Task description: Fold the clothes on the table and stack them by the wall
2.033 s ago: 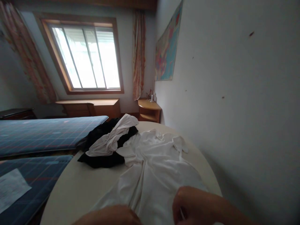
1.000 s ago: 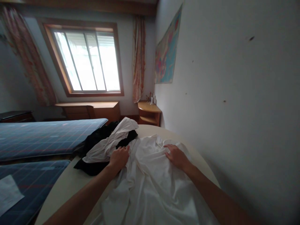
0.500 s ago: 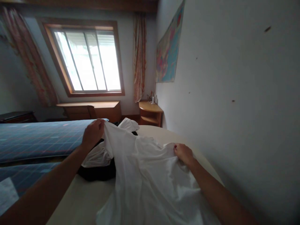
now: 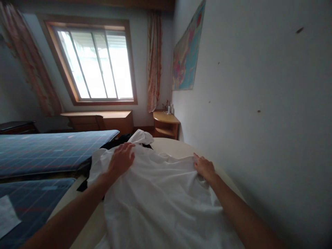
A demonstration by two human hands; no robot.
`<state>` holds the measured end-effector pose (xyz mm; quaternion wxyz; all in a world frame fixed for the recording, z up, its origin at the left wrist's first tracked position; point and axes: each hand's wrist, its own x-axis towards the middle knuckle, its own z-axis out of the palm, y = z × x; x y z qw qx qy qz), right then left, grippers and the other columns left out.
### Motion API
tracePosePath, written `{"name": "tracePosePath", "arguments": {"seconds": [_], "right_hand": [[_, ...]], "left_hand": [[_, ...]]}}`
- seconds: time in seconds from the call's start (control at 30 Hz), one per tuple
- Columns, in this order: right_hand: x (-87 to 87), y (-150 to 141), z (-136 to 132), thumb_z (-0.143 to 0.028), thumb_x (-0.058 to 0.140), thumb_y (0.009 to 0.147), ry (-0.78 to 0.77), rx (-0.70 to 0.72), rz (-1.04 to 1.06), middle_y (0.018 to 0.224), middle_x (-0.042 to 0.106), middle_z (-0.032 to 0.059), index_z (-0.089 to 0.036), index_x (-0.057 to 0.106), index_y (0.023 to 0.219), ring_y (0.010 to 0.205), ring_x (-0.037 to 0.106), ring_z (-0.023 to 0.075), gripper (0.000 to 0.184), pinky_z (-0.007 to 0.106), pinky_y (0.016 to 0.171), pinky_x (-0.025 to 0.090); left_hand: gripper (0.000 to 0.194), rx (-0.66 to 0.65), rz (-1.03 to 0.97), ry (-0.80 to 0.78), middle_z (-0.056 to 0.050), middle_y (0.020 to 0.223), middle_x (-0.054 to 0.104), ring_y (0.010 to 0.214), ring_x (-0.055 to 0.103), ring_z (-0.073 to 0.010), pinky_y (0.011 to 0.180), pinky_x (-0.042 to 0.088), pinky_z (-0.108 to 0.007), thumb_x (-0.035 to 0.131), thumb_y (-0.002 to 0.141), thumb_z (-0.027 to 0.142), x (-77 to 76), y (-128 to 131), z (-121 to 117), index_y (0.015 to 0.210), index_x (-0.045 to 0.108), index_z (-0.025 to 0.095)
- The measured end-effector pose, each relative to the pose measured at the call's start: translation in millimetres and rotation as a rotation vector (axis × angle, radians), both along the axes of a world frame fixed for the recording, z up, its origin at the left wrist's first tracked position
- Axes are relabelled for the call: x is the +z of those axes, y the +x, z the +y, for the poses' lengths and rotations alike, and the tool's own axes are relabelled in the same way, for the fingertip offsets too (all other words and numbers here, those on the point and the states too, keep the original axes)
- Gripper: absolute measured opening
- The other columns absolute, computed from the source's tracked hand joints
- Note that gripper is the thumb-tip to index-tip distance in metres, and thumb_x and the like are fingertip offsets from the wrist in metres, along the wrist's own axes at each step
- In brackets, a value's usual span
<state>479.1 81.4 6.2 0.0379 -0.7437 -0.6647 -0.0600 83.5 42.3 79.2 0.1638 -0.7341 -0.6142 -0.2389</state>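
Note:
A white shirt [image 4: 160, 193] lies spread and wrinkled over a round cream table [image 4: 178, 143], its lower part running off the bottom of the view. My left hand [image 4: 121, 159] rests on its upper left part, palm down, fingers stretched over the cloth. On the upper right edge lies my right hand [image 4: 204, 167], index finger extended and the others lightly bent against the fabric. Behind the shirt sits a bunched white cloth [image 4: 141, 137] beside black cloth [image 4: 121, 139], partly covered by the shirt.
Blue plaid padded surfaces [image 4: 52, 152] stand at the left, with a white sheet [image 4: 7, 214] on the nearer one. The wall [image 4: 246, 86] runs close along the right. A small corner shelf [image 4: 166, 117] and a wooden desk [image 4: 114, 119] stand beyond the table.
My left hand has lowered the raised shirt corner onto the table, moved right and opened. My right hand stays in place and its fingers have loosened. The shirt now lies flatter.

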Motion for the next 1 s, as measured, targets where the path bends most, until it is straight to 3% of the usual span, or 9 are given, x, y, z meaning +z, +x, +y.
{"name": "tracePosePath", "arguments": {"seconds": [0.13,0.27,0.37,0.53,0.63,0.73,0.87,1.0], "right_hand": [[1.3,-0.4,-0.9,-0.032,0.042,0.098,-0.013,0.002,-0.009,0.11,0.071,0.0128,-0.023,0.062,0.123,0.102,0.067,0.0241,0.033,0.037,0.087,0.042],[5.6,-0.4,2.5,-0.034,0.043,0.098,0.003,-0.034,-0.019,0.103,0.073,0.0157,-0.017,0.066,0.11,0.098,0.068,0.0254,0.031,0.041,0.089,0.039],[9.3,-5.7,7.8,-0.034,0.044,0.097,0.024,-0.01,-0.023,0.103,0.073,0.0185,-0.015,0.067,0.109,0.1,0.067,0.0279,0.032,0.044,0.093,0.035],[11.2,-31.1,17.4,-0.04,0.049,0.094,0.017,0.169,0.031,0.108,0.074,0.0106,-0.025,0.065,0.122,0.106,0.065,0.0237,0.035,0.038,0.096,0.033],[9.2,-46.4,24.4,-0.042,0.051,0.093,-0.008,0.239,0.075,0.105,0.075,0.0042,-0.03,0.07,0.112,0.105,0.066,0.0202,0.029,0.032,0.095,0.035],[6.9,-50.6,35.5,-0.038,0.048,0.094,0.006,0.157,0.101,0.104,0.075,0.0085,-0.024,0.072,0.104,0.101,0.067,0.022,0.029,0.031,0.088,0.041],[5.0,-40.6,51.2,-0.03,0.033,0.099,0.066,-0.041,0.121,0.104,0.072,0.0173,-0.015,0.067,0.113,0.095,0.069,0.0259,0.039,0.035,0.08,0.045],[4.5,-40.7,59.9,-0.022,0.04,0.095,0.108,-0.036,0.137,0.119,0.067,0.0173,-0.016,0.062,0.124,0.106,0.064,0.0264,0.037,0.036,0.086,0.045]], "left_hand": [[0.041,-0.245,0.037,-0.266,-0.008,0.14,0.054,0.128,0.05,-0.0258,0.108,0.037,-0.041,0.05,0.091,0.027,-38.1,54.9,-20.1,0.132,0.054,0.024],[0.052,-0.194,0.061,-0.433,-0.015,0.146,0.049,0.135,0.043,-0.0321,0.112,0.031,-0.051,0.046,0.095,0.042,-76.5,80.8,-31.1,0.142,0.047,0.021],[0.057,-0.14,0.067,-0.487,-0.017,0.152,0.041,0.141,0.035,-0.0368,0.113,0.028,-0.054,0.044,0.095,0.046,-93.5,90.3,-33.2,0.145,0.045,0.02],[0.054,-0.13,0.034,-0.375,-0.015,0.156,0.036,0.146,0.024,-0.0352,0.117,0.021,-0.052,0.043,0.096,0.04,-105.8,96.8,-36.7,0.145,0.046,0.019],[0.052,-0.168,0.01,-0.33,-0.013,0.156,0.036,0.146,0.026,-0.0334,0.117,0.022,-0.05,0.044,0.096,0.037,-108.4,96.4,-38.8,0.145,0.046,0.021],[0.051,-0.206,-0.013,-0.291,-0.01,0.155,0.039,0.144,0.031,-0.03,0.118,0.024,-0.049,0.044,0.095,0.033,-107.7,96.1,-40.1,0.145,0.046,0.022],[0.05,-0.244,-0.026,-0.279,-0.011,0.15,0.045,0.139,0.039,-0.0283,0.117,0.025,-0.049,0.045,0.095,0.032,-105.9,97.1,-41.5,0.143,0.047,0.021],[0.05,-0.256,-0.035,-0.337,-0.01,0.152,0.043,0.142,0.034,-0.0292,0.118,0.024,-0.049,0.047,0.093,0.035,-107.3,98.0,-41.3,0.142,0.048,0.023]]}}
